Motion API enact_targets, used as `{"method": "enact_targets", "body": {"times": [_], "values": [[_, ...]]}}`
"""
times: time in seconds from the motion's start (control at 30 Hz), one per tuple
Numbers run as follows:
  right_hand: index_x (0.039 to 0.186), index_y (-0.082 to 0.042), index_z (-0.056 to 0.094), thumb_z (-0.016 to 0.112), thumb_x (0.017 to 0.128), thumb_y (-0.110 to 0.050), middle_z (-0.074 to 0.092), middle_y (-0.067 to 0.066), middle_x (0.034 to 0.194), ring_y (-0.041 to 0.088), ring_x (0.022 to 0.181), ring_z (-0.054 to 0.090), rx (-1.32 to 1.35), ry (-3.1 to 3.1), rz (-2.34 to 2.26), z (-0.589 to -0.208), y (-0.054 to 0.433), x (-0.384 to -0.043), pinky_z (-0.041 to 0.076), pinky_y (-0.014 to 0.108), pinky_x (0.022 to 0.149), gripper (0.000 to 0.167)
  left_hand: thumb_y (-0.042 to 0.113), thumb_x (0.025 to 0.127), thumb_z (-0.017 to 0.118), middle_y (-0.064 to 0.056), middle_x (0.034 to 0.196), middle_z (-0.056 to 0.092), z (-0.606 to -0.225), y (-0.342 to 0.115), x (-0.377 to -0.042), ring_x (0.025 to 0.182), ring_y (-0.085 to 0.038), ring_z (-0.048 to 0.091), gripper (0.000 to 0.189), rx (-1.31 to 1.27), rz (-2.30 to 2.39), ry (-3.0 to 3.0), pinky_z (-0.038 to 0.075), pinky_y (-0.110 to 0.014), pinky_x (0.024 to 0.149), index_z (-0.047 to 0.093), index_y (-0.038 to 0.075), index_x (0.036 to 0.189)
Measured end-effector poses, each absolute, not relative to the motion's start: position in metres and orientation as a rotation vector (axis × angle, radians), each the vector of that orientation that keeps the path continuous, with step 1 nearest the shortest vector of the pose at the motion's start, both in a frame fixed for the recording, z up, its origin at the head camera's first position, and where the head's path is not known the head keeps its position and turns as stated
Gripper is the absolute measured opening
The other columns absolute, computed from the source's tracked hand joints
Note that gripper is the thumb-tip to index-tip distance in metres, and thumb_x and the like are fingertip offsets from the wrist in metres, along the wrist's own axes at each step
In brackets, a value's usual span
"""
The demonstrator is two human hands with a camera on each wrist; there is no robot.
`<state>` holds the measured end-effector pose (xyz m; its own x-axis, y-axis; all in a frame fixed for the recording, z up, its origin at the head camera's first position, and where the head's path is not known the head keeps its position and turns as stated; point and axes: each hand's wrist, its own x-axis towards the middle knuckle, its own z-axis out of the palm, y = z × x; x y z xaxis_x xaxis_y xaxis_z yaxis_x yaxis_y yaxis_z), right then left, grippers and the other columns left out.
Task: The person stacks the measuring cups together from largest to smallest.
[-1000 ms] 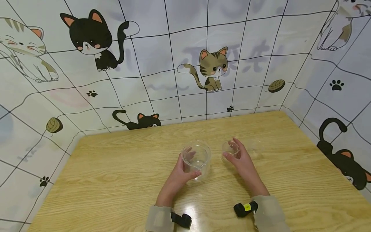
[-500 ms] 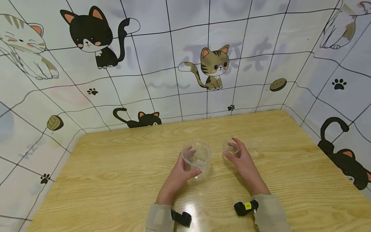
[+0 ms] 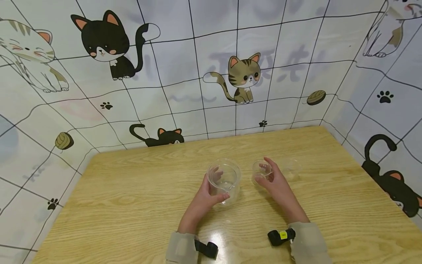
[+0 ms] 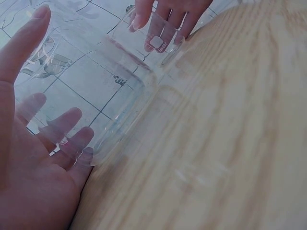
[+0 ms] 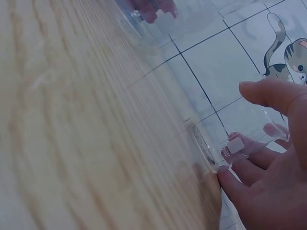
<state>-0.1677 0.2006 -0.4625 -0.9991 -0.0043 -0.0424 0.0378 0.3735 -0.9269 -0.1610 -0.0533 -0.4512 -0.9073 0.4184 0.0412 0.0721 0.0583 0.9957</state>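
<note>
We view a wooden table [image 3: 132,183] with a clear large cup [image 3: 227,179] as our reference point. Nearest to us, in front of the large cup, are the left sleeve [image 3: 182,247] and right sleeve [image 3: 310,242], each bearing a small black camera [image 3: 207,250]. At the left side of the large cup, we note the left hand [image 3: 206,198]: spread wide, thumb in front, fingers behind, gripping it. Right of the large cup, apart from it, the right hand [image 3: 277,186] grips a clear small cup [image 3: 259,168] between thumb and fingers, with a narrower spread; a white patch [image 4: 156,42] marks its wall. We cannot confirm whether either base touches the table. Farther right of the large cup lies a faint clear object [image 3: 291,167], too indistinct to identify. Behind the large cup, we see a gridded wall [image 3: 178,66] with cartoon cats [image 3: 244,79].
</note>
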Motion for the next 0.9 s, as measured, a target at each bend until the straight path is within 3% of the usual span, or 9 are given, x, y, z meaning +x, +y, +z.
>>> {"method": "enact_targets", "body": {"times": [0.63, 0.9], "values": [[0.143, -0.02, 0.013, 0.061, 0.085, -0.024, 0.021, 0.016, 0.143, 0.038, 0.127, 0.024, 0.025, 2.507, -1.841, -0.4636, 0.2028, -0.1678, 0.021, 0.053, 0.1, 0.075, 0.017, 0.073, 0.074, -0.006, 0.139, 0.034, -0.4525, -0.0534, -0.1613, 0.13, -0.019, 0.024, 0.084, 0.508, 1.944, 2.065, 0.015, -0.044, 0.105, 0.022, 0.025, 0.139], [0.142, -0.019, 0.018, 0.06, 0.085, -0.028, 0.025, 0.014, 0.142, 0.036, 0.127, 0.026, 0.027, 2.505, -1.852, -0.4654, 0.2041, -0.1688, 0.022, 0.05, 0.101, 0.072, 0.012, 0.073, 0.073, -0.01, 0.139, 0.033, -0.4528, -0.0524, -0.1616, 0.13, -0.022, 0.024, 0.084, 0.52, 1.972, 2.03, 0.014, -0.044, 0.105, 0.022, 0.022, 0.139]]}}
